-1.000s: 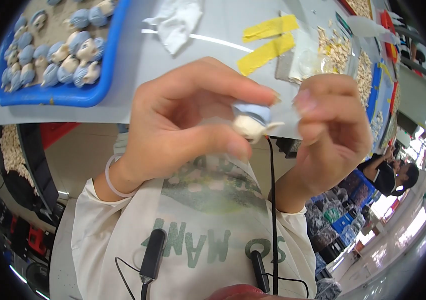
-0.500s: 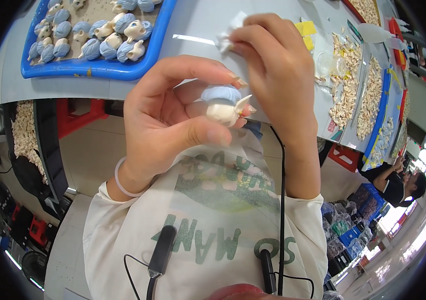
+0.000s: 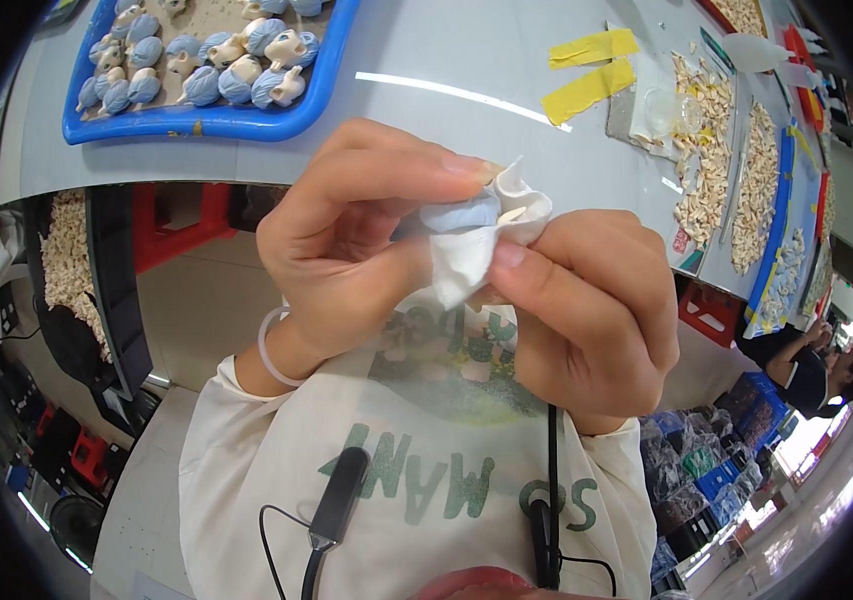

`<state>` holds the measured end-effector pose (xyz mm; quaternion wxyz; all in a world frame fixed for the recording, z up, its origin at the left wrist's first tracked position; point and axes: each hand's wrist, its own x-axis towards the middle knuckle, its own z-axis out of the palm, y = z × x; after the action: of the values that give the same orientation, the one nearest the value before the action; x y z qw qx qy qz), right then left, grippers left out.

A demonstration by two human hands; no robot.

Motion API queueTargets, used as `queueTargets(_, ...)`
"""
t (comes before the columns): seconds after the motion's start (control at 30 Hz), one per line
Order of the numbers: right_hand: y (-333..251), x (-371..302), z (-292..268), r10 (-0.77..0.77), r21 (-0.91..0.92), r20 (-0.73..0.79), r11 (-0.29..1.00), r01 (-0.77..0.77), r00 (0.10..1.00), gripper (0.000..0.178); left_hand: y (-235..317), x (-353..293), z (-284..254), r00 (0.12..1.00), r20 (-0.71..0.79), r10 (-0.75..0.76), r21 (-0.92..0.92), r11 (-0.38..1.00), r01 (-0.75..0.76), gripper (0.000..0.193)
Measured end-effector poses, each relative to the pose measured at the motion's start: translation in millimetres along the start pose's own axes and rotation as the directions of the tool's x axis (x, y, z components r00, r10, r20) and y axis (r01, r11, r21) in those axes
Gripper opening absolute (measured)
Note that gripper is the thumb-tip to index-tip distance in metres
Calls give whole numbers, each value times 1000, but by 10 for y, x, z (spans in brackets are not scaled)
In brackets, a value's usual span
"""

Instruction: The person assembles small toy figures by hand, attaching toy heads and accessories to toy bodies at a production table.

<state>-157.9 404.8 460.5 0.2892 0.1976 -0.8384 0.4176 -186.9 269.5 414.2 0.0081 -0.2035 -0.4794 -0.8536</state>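
Observation:
Between the thumb and fingers of my left hand (image 3: 366, 220) sits a small doll head (image 3: 461, 214) with light blue hair and a cream pointed ear. My right hand (image 3: 596, 300) pinches a white cloth or tissue (image 3: 466, 262) and presses it round the face side of the head. The cloth hides the face, so only some hair and the ear tip show. Both hands are above my lap, just off the near edge of the grey table (image 3: 426, 110).
At the far left, a blue tray (image 3: 196, 128) holds several similar doll heads. Yellow tape strips (image 3: 591, 90) lie on the table's right, beside piles of small cream parts (image 3: 703, 160). A red stool (image 3: 181, 222) stands under the table. Another person (image 3: 816, 370) is at far right.
My right hand has come down from above the table and brought the white cloth against the doll head. My left hand still holds the head. The view has shifted slightly.

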Motion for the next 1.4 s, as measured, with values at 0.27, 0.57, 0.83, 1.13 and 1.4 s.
queueTargets(0.27, 28, -129, -4, -7, 117, -61, 993, 14, 998, 37, -33, -71, 16, 999, -10, 33, 124, 992, -31, 32)
queueTargets(0.57, 70, -149, -58, 22, 6, 68, 1000, -22, 997, 29, -97, -93, -34, 999, -38, -12, 93, 996, 16, 32)
queueTargets(0.83, 151, -272, -194, 193, 3, 175, 980, -197, 965, 28, 39, -13, -65, 980, -194, 31, 178, 984, 4, 50)
queueTargets(1.13, -69, -52, -114, 26, 58, 113, 998, -32, 993, 44, -33, -122, 43, 997, -71, 41, 44, 998, -38, 37)
queueTargets(1.4, -64, -184, -49, -24, 28, 237, 999, 18, 971, 47, -19, -183, 36, 983, -160, -96, -59, 994, 87, 37)
